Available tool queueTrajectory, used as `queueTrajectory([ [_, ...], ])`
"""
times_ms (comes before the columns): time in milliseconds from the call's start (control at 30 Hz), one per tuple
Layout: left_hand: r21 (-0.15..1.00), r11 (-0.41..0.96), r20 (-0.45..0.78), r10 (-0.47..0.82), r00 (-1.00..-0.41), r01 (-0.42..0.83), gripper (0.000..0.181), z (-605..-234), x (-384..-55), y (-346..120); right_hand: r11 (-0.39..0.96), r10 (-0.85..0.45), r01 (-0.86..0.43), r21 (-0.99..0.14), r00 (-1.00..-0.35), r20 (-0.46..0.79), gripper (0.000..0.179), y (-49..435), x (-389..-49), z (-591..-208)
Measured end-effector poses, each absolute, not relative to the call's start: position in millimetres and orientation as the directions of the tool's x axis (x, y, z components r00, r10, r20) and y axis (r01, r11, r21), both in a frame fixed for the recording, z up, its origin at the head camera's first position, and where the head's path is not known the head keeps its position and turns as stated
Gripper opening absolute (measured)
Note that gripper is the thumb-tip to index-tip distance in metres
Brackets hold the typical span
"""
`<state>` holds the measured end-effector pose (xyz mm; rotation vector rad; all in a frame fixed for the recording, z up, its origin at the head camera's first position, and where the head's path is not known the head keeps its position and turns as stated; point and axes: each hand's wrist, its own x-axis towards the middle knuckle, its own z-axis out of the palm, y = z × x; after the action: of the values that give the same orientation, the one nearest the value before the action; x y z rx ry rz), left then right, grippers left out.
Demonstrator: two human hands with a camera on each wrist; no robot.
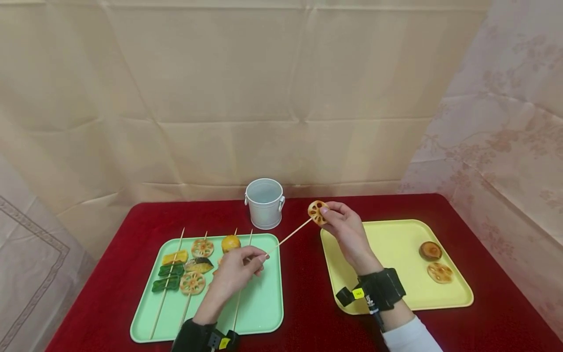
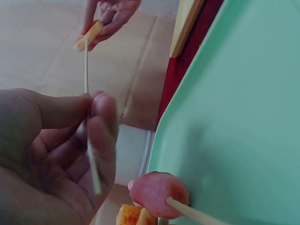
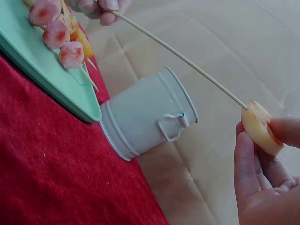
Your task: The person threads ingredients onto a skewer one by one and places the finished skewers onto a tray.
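My left hand (image 1: 239,269) pinches a thin wooden skewer (image 1: 290,236) between thumb and fingers, above the green tray (image 1: 270,313). The skewer slants up to the right. In my right hand (image 1: 347,234), thumb and fingers grip a browned lotus root slice (image 1: 317,212) over the yellow tray's left edge. The skewer's far tip meets the edge of this slice, as the right wrist view shows at the slice (image 3: 260,129). Seen from the left wrist, the skewer (image 2: 86,70) runs straight from my fingertips to the slice.
Loaded skewers with green pieces (image 1: 169,276), lotus slices (image 1: 192,283) and a yellow ball (image 1: 230,243) lie on the green tray. A white bucket (image 1: 265,210) stands behind. The yellow tray (image 1: 387,274) holds a round brown piece (image 1: 430,251) and another lotus slice (image 1: 440,273).
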<state>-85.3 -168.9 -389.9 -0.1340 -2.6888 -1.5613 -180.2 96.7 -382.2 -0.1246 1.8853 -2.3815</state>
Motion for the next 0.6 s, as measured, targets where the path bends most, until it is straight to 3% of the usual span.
queueTrajectory([
  [300,0.878,0.458,0.068,0.172,-0.983,0.141,0.013,-389.4,-84.0,-163.8,-0.139,-0.174,0.042,-0.989,-0.985,-0.018,0.038,84.6,-174.5,-386.4],
  [467,0.847,0.509,0.099,0.136,-0.986,0.155,0.008,-389.6,-85.2,-160.5,-0.136,-0.182,0.051,-0.989,-0.983,-0.026,0.033,76.2,-170.3,-387.0],
  [600,0.837,0.53,0.102,0.093,-0.99,0.136,0.007,-390.3,-85.6,-158.2,-0.053,-0.196,0.041,-0.998,-0.98,-0.03,0.036,72.1,-166.9,-389.4],
])
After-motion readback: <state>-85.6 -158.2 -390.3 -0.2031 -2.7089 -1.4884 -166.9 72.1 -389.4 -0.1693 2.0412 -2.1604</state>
